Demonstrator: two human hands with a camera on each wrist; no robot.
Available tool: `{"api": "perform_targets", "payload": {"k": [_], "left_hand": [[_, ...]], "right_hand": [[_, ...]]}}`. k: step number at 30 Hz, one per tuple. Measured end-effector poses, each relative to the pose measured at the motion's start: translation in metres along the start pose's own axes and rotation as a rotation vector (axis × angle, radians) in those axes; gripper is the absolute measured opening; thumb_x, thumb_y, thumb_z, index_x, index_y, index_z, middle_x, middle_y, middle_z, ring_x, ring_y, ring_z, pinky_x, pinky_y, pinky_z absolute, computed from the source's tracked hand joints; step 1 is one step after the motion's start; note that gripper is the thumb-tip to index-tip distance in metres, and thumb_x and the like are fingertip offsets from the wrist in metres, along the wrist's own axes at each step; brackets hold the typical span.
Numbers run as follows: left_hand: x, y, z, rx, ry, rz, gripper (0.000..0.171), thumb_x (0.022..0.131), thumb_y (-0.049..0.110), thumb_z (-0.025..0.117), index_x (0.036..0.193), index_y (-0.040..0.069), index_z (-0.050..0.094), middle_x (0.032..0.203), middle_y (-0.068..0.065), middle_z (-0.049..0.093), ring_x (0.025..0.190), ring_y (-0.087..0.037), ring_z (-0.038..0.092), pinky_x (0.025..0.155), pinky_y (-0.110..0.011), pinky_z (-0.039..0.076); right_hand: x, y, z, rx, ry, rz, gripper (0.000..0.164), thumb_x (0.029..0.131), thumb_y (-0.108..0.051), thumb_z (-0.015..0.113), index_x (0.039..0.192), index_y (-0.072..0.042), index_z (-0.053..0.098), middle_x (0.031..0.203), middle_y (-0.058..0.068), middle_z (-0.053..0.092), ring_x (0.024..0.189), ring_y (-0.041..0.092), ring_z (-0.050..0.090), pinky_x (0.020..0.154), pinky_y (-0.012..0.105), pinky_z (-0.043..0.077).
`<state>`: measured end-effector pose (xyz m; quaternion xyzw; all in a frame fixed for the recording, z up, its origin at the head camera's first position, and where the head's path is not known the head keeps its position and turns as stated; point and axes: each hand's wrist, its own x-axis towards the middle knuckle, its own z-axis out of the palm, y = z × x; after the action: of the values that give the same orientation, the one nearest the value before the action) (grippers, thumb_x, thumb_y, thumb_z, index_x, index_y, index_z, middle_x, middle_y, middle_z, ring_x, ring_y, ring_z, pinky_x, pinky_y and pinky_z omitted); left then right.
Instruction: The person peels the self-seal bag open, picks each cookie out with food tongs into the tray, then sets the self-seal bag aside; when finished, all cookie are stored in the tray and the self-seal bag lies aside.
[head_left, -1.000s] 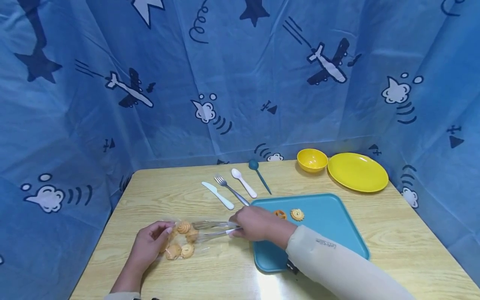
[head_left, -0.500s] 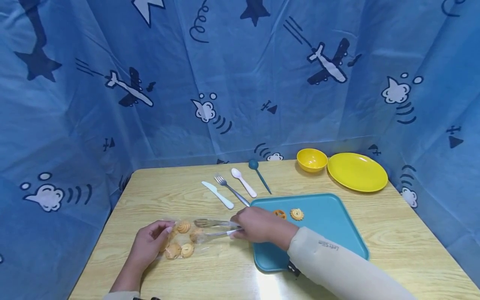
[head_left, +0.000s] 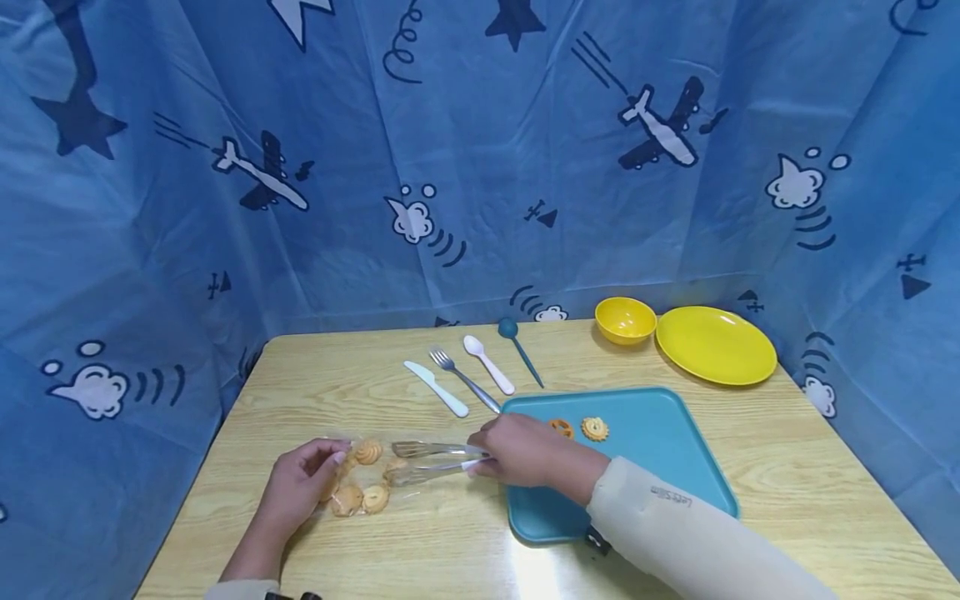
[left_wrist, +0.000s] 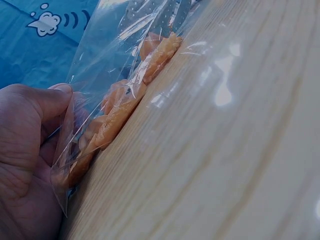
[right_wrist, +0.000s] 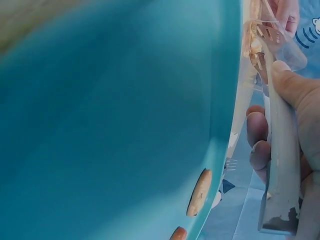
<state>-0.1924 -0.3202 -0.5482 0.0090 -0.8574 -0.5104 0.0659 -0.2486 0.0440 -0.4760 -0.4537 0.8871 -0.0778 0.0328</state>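
A clear plastic bag holding several cookies lies on the table at the left. My left hand pinches the bag's left end between thumb and fingers, as the left wrist view also shows. In my right hand is a pair of metal tongs, their slotted ends reaching into the bag's mouth. One cookie sits at the tongs' ends, partly hidden by them and by shiny film. In the right wrist view the tongs' handle lies between my thumb and curled fingers.
Beneath my right forearm is a teal tray with a pretzel and a cookie on it. A knife, fork, white spoon and green spoon lie behind. Farther right stand a yellow bowl and yellow plate.
My right hand and the tongs have shifted slightly right, and the cookie at the tongs' ends has moved right within the bag. The left hand keeps its place on the bag.
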Motion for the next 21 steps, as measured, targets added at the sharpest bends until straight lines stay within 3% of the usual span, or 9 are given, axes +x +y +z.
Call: {"api": "perform_targets", "payload": {"k": [7, 14, 21], "left_hand": [[0.0, 0.001, 0.001, 0.002, -0.011, -0.028, 0.026, 0.1, 0.035, 0.066, 0.113, 0.013, 0.072, 0.127, -0.002, 0.072, 0.114, 0.009, 0.059, 0.095, -0.005, 0.046], [0.001, 0.0, 0.001, 0.006, -0.01, -0.022, 0.025, 0.101, 0.033, 0.065, 0.115, 0.013, 0.072, 0.128, -0.002, 0.072, 0.114, 0.01, 0.058, 0.096, -0.004, 0.045], [-0.001, 0.002, 0.0, 0.004, -0.007, -0.023, 0.026, 0.101, 0.033, 0.066, 0.115, 0.012, 0.072, 0.125, -0.003, 0.072, 0.113, 0.008, 0.059, 0.095, -0.005, 0.047]], "right_hand": [[-0.015, 0.002, -0.003, 0.016, 0.01, 0.012, 0.042, 0.099, -0.046, 0.065, 0.125, -0.014, 0.07, 0.092, -0.008, 0.072, 0.076, 0.0, 0.06, 0.069, 0.023, 0.056], [-0.039, 0.013, -0.005, 0.04, 0.046, 0.046, 0.045, 0.098, -0.046, 0.066, 0.129, -0.014, 0.069, 0.105, -0.004, 0.075, 0.089, 0.006, 0.067, 0.077, 0.029, 0.06], [-0.085, 0.037, -0.01, 0.055, 0.131, 0.102, 0.046, 0.097, -0.047, 0.068, 0.126, -0.011, 0.071, 0.113, 0.001, 0.076, 0.099, 0.015, 0.072, 0.086, 0.038, 0.062]]}}
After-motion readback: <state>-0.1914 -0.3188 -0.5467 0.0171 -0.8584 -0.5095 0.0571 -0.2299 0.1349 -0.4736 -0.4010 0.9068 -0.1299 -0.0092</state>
